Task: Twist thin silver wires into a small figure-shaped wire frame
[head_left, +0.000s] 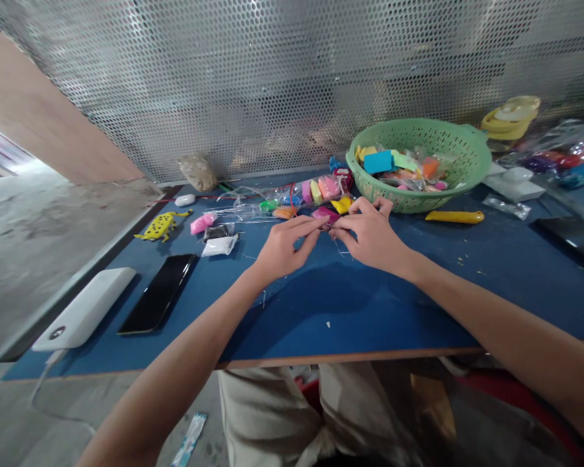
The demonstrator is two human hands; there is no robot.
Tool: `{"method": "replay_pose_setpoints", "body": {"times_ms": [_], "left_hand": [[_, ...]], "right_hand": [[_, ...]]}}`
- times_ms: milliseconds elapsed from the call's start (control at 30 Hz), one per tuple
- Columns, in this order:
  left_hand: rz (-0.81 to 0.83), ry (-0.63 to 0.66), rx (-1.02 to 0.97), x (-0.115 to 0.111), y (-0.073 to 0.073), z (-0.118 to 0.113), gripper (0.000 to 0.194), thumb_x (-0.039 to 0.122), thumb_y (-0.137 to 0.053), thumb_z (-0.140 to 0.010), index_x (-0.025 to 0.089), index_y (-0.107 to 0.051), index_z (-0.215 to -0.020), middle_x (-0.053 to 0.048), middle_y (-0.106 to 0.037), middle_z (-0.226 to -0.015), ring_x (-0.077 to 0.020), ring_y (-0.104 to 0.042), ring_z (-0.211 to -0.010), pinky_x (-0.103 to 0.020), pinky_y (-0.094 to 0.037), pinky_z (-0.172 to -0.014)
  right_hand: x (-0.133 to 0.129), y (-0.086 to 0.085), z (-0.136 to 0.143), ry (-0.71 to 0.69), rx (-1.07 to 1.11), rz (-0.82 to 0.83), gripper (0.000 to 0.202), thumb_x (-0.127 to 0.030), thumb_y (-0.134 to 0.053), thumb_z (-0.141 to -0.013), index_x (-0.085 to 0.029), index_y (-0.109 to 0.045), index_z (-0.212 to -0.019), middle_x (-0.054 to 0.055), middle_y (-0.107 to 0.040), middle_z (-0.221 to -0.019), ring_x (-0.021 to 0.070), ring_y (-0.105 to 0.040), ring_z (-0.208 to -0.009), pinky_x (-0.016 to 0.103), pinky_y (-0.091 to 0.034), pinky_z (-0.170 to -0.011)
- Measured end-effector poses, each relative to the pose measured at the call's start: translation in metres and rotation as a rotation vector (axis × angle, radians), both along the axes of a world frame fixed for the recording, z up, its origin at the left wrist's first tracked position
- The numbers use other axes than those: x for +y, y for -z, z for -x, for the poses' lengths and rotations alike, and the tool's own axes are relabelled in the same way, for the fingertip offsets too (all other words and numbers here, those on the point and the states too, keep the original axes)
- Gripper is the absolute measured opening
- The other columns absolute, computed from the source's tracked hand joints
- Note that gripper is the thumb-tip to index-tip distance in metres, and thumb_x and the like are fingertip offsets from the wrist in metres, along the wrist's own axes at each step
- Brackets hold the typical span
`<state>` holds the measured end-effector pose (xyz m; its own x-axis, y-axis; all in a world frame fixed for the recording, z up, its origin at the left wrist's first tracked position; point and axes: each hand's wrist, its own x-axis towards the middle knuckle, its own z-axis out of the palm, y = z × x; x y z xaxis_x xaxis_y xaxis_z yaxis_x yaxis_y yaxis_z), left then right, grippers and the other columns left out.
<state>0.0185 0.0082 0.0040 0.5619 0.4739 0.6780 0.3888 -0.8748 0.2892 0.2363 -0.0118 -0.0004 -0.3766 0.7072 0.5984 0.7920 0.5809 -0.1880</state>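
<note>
Over the blue table, my left hand (pixel 286 245) and my right hand (pixel 374 235) meet, fingertips pinched together around something small that I cannot make out. Just behind the fingertips is a magenta packet (pixel 325 214), partly covered by them; whether they touch it I cannot tell. A yellow packet (pixel 341 205) lies beside my right fingers. Beyond my hands stretches a clear plastic sleeve (pixel 299 193) of colourful soft packets. To the left of my left hand are a pink packet (pixel 203 223), a black packet (pixel 219 231) and a white packet (pixel 220 246).
A green basket (pixel 421 201) of colourful packets stands behind my right hand, with a yellow-handled cutter (pixel 455 217) in front. At left lie a spotted yellow toy animal (pixel 160 226), a phone (pixel 159 293) and a white power bank (pixel 86 310). Perforated metal (pixel 272 78) rises behind the table.
</note>
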Motion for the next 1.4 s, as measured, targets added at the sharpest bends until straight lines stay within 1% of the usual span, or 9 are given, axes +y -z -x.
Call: {"method": "replay_pose_setpoints", "body": {"times_ms": [133,300,433,633,733,933,1133,1333,1400], "left_hand": [[0.085,-0.073,-0.107,-0.001,-0.002,0.0,0.02,0.025,-0.064,-0.093,0.024,-0.078,-0.108,-0.005,-0.079,-0.097,-0.0168,-0.074,-0.085,-0.031,-0.059,-0.08],[0.118,-0.104,-0.099,-0.002,-0.004,0.0,0.017,0.031,-0.069,-0.09,0.022,-0.08,-0.1,-0.004,-0.08,-0.092,-0.0171,-0.075,-0.081,-0.028,-0.058,-0.076],[0.135,-0.112,-0.064,-0.003,-0.005,0.001,0.016,0.029,-0.069,-0.09,0.02,-0.08,-0.098,-0.005,-0.079,-0.091,-0.016,-0.073,-0.077,-0.026,-0.056,-0.072],[0.014,-0.104,-0.055,-0.006,-0.003,0.0,0.015,0.028,-0.067,-0.089,0.02,-0.079,-0.096,-0.004,-0.079,-0.087,-0.0142,-0.071,-0.071,-0.026,-0.055,-0.07],[0.041,-0.141,-0.034,-0.009,-0.003,-0.003,0.014,0.023,-0.066,-0.089,0.019,-0.078,-0.094,-0.003,-0.078,-0.084,-0.0128,-0.068,-0.069,-0.025,-0.054,-0.069],[0.057,-0.154,-0.05,-0.014,-0.002,-0.009,0.019,0.021,-0.06,-0.093,0.018,-0.077,-0.102,-0.006,-0.078,-0.091,-0.0144,-0.07,-0.08,-0.026,-0.053,-0.076],[0.151,-0.23,-0.17,-0.017,0.003,-0.014,0.017,0.025,-0.064,-0.091,0.02,-0.077,-0.1,-0.003,-0.078,-0.085,-0.0114,-0.063,-0.064,-0.025,-0.05,-0.065],[-0.038,-0.231,-0.118,-0.019,0.001,-0.011,0.012,0.02,-0.064,-0.088,0.019,-0.075,-0.093,-0.004,-0.077,-0.088,-0.0123,-0.064,-0.069,-0.024,-0.05,-0.067],[-0.055,-0.236,-0.107,-0.02,0.001,-0.011,0.012,0.017,-0.064,-0.086,0.019,-0.074,-0.091,-0.003,-0.077,-0.086,-0.0117,-0.063,-0.067,-0.024,-0.049,-0.067]], "right_hand": [[-0.001,-0.002,-0.001,-0.014,-0.045,-0.027,0.027,-0.031,-0.054,-0.1,-0.024,-0.075,-0.084,0.005,-0.067,-0.079,0.0238,-0.05,-0.1,0.046,-0.018,-0.088],[-0.005,-0.004,-0.002,-0.042,-0.113,-0.086,0.028,-0.033,-0.052,-0.101,-0.022,-0.073,-0.086,0.004,-0.071,-0.08,0.0239,-0.05,-0.1,0.048,-0.018,-0.09],[-0.006,-0.004,-0.001,-0.058,-0.167,-0.138,0.032,-0.032,-0.047,-0.103,-0.021,-0.072,-0.086,0.005,-0.073,-0.08,0.0245,-0.048,-0.101,0.05,-0.017,-0.09],[-0.007,-0.003,0.0,-0.056,-0.15,-0.144,0.031,-0.03,-0.049,-0.101,-0.021,-0.074,-0.083,0.006,-0.072,-0.078,0.0248,-0.048,-0.098,0.048,-0.017,-0.089],[-0.007,-0.002,0.001,-0.049,-0.151,-0.148,0.031,-0.028,-0.049,-0.101,-0.022,-0.074,-0.083,0.005,-0.072,-0.077,0.0243,-0.048,-0.097,0.049,-0.017,-0.09],[-0.007,-0.003,-0.001,-0.014,-0.157,-0.184,0.033,-0.028,-0.045,-0.103,-0.021,-0.073,-0.086,0.006,-0.072,-0.078,0.0245,-0.05,-0.099,0.051,-0.016,-0.092],[-0.01,-0.006,0.0,-0.012,-0.132,-0.189,0.032,-0.027,-0.046,-0.102,-0.021,-0.073,-0.087,0.006,-0.073,-0.08,0.025,-0.049,-0.098,0.05,-0.017,-0.091],[-0.012,-0.007,0.002,-0.02,-0.13,-0.217,0.034,-0.029,-0.043,-0.103,-0.021,-0.073,-0.088,0.007,-0.072,-0.08,0.0253,-0.05,-0.098,0.05,-0.017,-0.09],[-0.012,-0.007,0.001,-0.018,-0.136,-0.226,0.032,-0.028,-0.045,-0.103,-0.021,-0.073,-0.089,0.006,-0.072,-0.079,0.0251,-0.049,-0.098,0.05,-0.017,-0.09]]}}
